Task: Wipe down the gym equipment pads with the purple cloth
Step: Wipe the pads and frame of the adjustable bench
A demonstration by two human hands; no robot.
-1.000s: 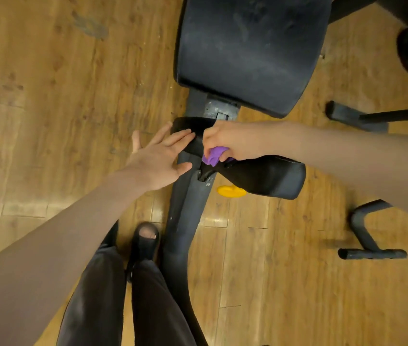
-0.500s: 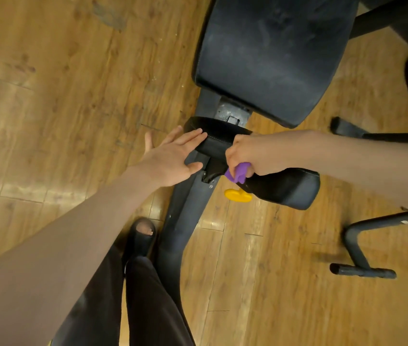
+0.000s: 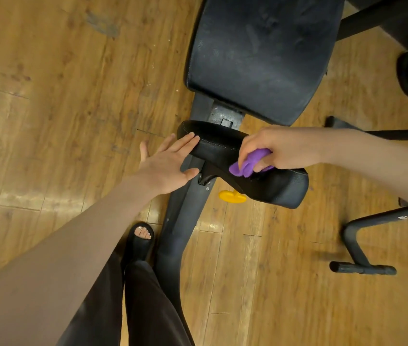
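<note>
Purple cloth (image 3: 249, 163) gripped; left fingers (image 3: 184, 143) flat.

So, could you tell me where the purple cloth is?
Head view, right of centre: the purple cloth is bunched in the right hand against the small black pad.

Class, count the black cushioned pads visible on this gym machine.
2: the large pad at top centre; the small pad below it, being wiped with the purple cloth. Others may lie outside the frame.

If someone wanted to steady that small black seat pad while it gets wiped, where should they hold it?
Probably at the small seat pad's free narrow end, coming from the left, where the left hand already rests flat. That rounded end sticks out past the frame, clear of the right hand wiping with the purple cloth.
</note>
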